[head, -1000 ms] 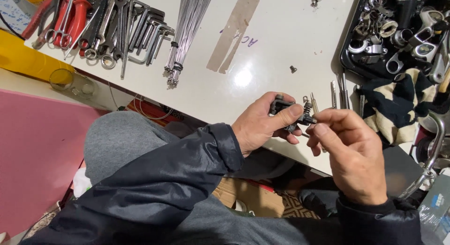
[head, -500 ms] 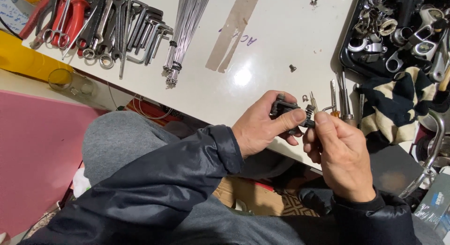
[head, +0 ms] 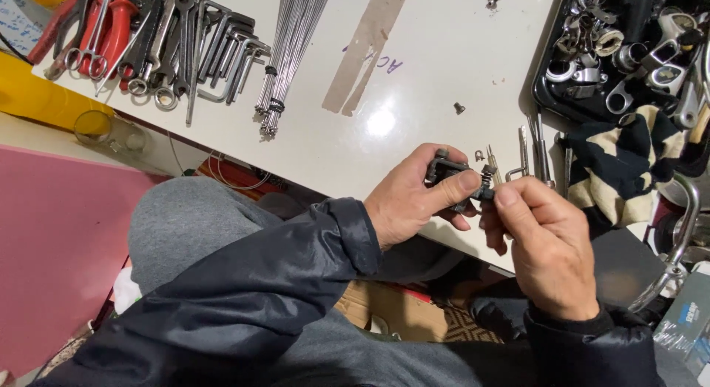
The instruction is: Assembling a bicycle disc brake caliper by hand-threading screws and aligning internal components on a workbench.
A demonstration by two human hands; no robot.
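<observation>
Black metal part (head: 449,174) pinched in left hand (head: 414,202), thumb over top, just off the table's near edge. Right hand (head: 543,246) closed beside it, fingertips (head: 506,197) on the part's small spring end. Screwdrivers (head: 534,152) near that edge; striped rag (head: 617,161) and parts tray (head: 551,98) toward the right edge; spokes (head: 292,46), wrenches (head: 185,46) farther back.

Glossy white table (head: 444,76), pink floor (head: 52,246)

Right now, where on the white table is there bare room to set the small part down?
Bare white table lies between the spoke bundle and the black parts tray, around the tape strip. Crowded: wrenches and pliers far left, small tools beside the hands.
</observation>
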